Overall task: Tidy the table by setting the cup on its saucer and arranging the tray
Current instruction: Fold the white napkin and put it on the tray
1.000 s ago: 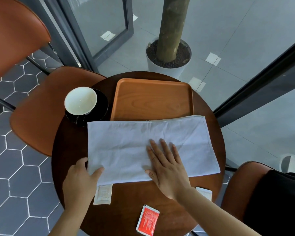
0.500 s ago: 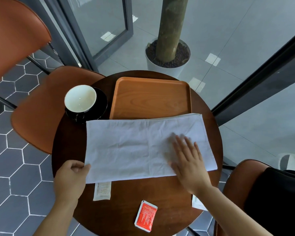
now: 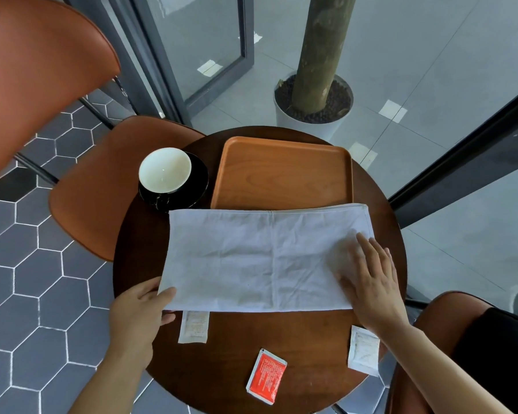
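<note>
Got the white cup [image 3: 164, 169] sitting upright on its black saucer [image 3: 196, 186], over at the far-left of the round dark wooden table [image 3: 228, 363]. Pale inside, nothing else to make out in there.

Right beside the saucer, close but apparently not touching: the orange wooden tray [image 3: 281, 174], lying flat at the far side of the table with bare wood showing. Near edge of it covered by the far edge of a folded white cloth [image 3: 251, 258], spread flat across the middle of the table, far-left corner just about reaching the saucer.

Left hand [image 3: 138, 312] pinching the cloth's near-left corner, thumb on top, a finger peeking out below the edge. Right hand [image 3: 368, 282] laid flat on the cloth's right end, fingers straight and a little spread, pressing down and gripping nothing. Bit of blur around those fingers.

Closer in than the cloth:
- white sachet [image 3: 193, 327] poking out from under the cloth's near edge, next to the left hand
- red sachet [image 3: 266, 376] lying on its own towards the near edge
- second white sachet [image 3: 363, 351] at the right edge, just beside the right wrist

Can't read the print on any of them.

Around the table: brown chair [image 3: 87, 186] pulled up on the left, grey hexagon floor tiles [image 3: 27, 294] below, and a tree trunk in a white pot [image 3: 311, 124] on the far side.
</note>
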The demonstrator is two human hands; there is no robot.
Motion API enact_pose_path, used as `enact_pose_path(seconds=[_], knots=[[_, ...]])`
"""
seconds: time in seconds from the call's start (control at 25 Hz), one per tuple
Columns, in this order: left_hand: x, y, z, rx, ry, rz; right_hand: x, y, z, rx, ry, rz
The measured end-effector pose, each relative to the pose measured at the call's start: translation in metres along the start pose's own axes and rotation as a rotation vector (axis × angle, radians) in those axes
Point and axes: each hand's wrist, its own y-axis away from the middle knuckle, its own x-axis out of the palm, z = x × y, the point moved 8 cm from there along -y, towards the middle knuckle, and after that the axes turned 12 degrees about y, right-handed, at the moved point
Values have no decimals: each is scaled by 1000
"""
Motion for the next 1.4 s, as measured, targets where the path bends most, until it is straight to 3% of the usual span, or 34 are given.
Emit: enact_pose_path(seconds=[0.24, 0.32, 0.4, 0.48, 0.56, 0.68, 0.76, 0.96, 1.16, 1.4], knots=[[8, 32, -30, 141, 114, -61, -44, -24, 79, -85, -307, -92], [19, 45, -43, 217, 81, -78, -50, -45, 108, 17, -544, 74], [37, 61, -59, 320, -18, -54, -49, -65, 140, 156, -841, 371], [57, 78, -76, 454, -136, -19, -60, -88, 173, 169, -972, 526], [75, 93, -85, 585, -202, 1, -76, -113, 197, 60, -829, 531], [99, 113, -89, 699, -289, 26, -92, -140, 207, -75, -389, 366], [113, 123, -89, 752, -309, 76, -92, -149, 200, -103, -294, 305], [144, 144, -82, 849, -294, 201, -80, -152, 146, -57, -312, 319], [188, 174, -73, 973, -298, 317, -76, -140, 78, 85, -539, 297], [253, 204, -60, 989, -341, 421, -62, -125, 0, 245, -637, 284]])
